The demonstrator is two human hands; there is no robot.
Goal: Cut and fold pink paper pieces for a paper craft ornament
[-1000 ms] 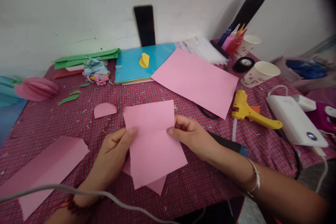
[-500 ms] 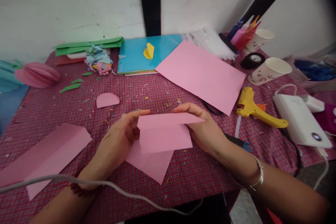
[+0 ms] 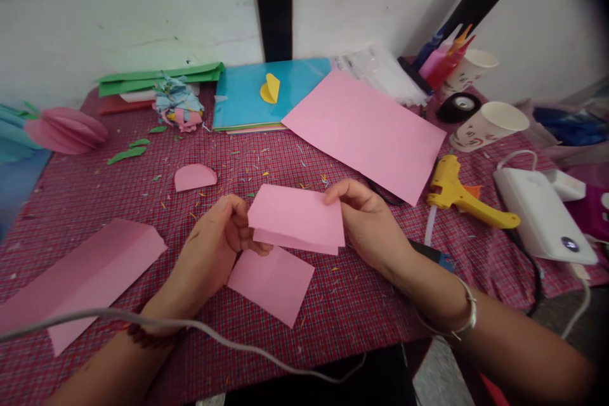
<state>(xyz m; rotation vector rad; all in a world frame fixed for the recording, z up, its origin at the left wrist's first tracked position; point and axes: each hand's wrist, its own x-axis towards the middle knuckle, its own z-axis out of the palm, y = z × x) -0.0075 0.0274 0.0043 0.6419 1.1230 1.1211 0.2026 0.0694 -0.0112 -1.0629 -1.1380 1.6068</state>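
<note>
A folded pink sheet of paper (image 3: pixel 295 219) is held just above the table, its fold at the far side and its two lower edges slightly apart. My right hand (image 3: pixel 373 222) pinches its right end, thumb behind and index finger on top. At the left end, my left hand (image 3: pixel 223 235) has its curled fingers at and under the sheet, partly hidden by it. Below lies a smaller pink paper piece (image 3: pixel 273 285) flat on the cloth. A pink half-round paper (image 3: pixel 195 178) rests beyond my left hand, and a creased pink strip (image 3: pixel 95 273) lies to the left.
A large pink sheet (image 3: pixel 366 133) overlaps a blue folder (image 3: pixel 247 98). At right are a yellow glue gun (image 3: pixel 469 200), paper cups (image 3: pixel 492 127) and a white power bank (image 3: pixel 545 219). A white cable (image 3: pixel 209 328) crosses over my left wrist. Scraps dot the checked cloth.
The pink sheet, half open before, is now folded over with its flap down toward me. My right fingers have moved onto its right end; my left fingers have shifted lower.
</note>
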